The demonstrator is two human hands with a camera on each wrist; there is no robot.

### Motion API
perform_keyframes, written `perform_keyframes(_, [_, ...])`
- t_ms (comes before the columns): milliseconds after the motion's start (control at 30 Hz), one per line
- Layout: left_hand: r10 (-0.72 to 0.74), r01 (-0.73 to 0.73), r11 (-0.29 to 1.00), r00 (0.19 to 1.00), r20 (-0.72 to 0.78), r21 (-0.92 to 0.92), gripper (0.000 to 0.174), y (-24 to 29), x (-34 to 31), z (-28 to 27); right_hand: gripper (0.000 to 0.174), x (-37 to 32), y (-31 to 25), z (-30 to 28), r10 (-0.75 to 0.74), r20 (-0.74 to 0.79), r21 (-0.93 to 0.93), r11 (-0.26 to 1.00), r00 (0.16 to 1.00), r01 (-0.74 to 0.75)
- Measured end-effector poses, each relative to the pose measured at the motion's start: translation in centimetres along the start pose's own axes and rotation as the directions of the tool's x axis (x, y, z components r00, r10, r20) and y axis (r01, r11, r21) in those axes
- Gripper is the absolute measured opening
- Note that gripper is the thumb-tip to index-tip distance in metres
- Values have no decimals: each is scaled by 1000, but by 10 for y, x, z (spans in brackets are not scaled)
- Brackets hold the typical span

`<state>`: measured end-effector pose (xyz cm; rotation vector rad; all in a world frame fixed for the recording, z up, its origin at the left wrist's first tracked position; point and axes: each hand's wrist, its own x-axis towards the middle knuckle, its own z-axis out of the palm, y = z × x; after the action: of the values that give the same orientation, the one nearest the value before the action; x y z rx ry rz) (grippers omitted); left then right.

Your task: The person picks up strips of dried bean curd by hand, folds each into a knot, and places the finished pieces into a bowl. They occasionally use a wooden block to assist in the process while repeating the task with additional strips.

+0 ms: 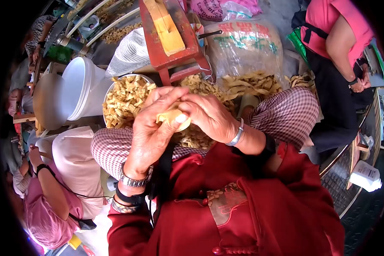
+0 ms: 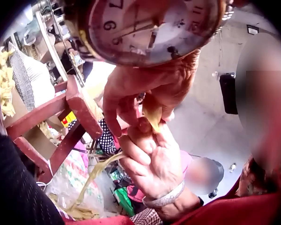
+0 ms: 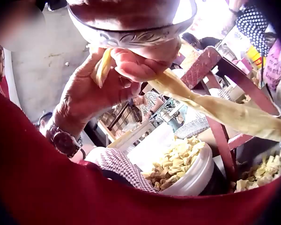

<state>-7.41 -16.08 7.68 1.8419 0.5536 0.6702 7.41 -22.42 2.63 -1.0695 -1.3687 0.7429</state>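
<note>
Out in front of the person's lap, both hands work on a soft, pale yellow flat strip. My left hand pinches the strip between thumb and fingers. Close against it, my right hand has its fingers curled on the same strip, fingertips meeting the left ones. A folded end of the strip shows between the hands in the left wrist view. From the right hand a long tail of the strip hangs out in the right wrist view. The fold inside the fingers is partly hidden.
A white tub heaped with short yellow folded pieces stands by the left knee. Beyond the hands is a red wooden stool bearing a yellow block. A clear plastic bag and loose strips lie right; a white bucket lies left.
</note>
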Motion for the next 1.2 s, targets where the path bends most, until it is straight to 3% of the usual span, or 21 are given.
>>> perform_keyframes(33, [0,0,1000,1000,8,24,35,-2,5,4,20,5,7,-2,30,34,7,1000,999,-30])
perform_keyframes(100, [-59,59,993,998,7,-103,35,-21,9,6,21,16,11,-3,-57,-60,24,998,997,58])
perform_keyframes(133, [-160,152,956,987,-13,-249,36,-22,11,10,20,17,11,-6,108,-36,-10,994,994,-108])
perform_keyframes(167, [-215,207,900,976,22,-383,39,-29,12,10,21,14,2,-12,335,71,235,910,939,-343])
perform_keyframes(233, [-300,355,693,933,197,-627,42,-28,16,4,22,14,0,-18,381,131,265,876,915,-403])
perform_keyframes(300, [-321,338,551,930,181,-763,45,-22,23,9,25,16,-1,-20,322,61,336,885,945,-323])
perform_keyframes(333, [-360,338,490,918,166,-804,43,-22,22,10,22,18,0,-21,282,3,305,914,959,-269])
perform_keyframes(367, [-361,403,481,900,244,-778,45,-29,20,3,23,22,-1,-24,277,3,241,932,961,-269])
perform_keyframes(433, [-382,392,374,891,245,-840,44,-19,28,5,28,25,0,-34,299,13,111,948,954,-298])
perform_keyframes(500, [-281,313,323,933,226,-893,39,-27,32,-8,34,23,12,-50,363,50,-20,932,931,-362])
perform_keyframes(533, [-250,284,336,946,205,-898,38,-28,35,-16,38,26,12,-54,324,14,9,946,946,-324])
perform_keyframes(600, [-271,233,344,952,141,-910,39,-23,38,-30,34,34,9,-64,242,18,-166,958,970,-236])
perform_keyframes(633, [-192,233,318,965,178,-919,36,-27,41,-38,33,38,11,-65,173,24,-227,960,985,-163])
perform_keyframes(733, [-250,222,464,962,114,-858,41,-23,51,-45,29,50,18,-65,151,90,-276,954,984,-121])
perform_keyframes(833, [-391,245,658,919,-45,-712,44,-19,61,-40,27,60,14,-62,342,94,-118,936,935,-331])
perform_keyframes(900, [-454,359,750,890,-37,-556,39,-21,63,-43,26,63,19,-61,384,131,-46,923,914,-381])
perform_keyframes(1100, [-513,391,721,856,-60,-572,20,-29,69,-44,28,74,17,-48,457,283,2,879,843,-477])
perform_keyframes(1167, [-535,424,677,845,-7,-601,11,-25,72,-48,27,81,7,-41,535,326,36,816,779,-576])
perform_keyframes(1200, [-549,419,650,836,-11,-634,9,-22,73,-48,26,85,6,-40,463,323,-68,881,825,-467])
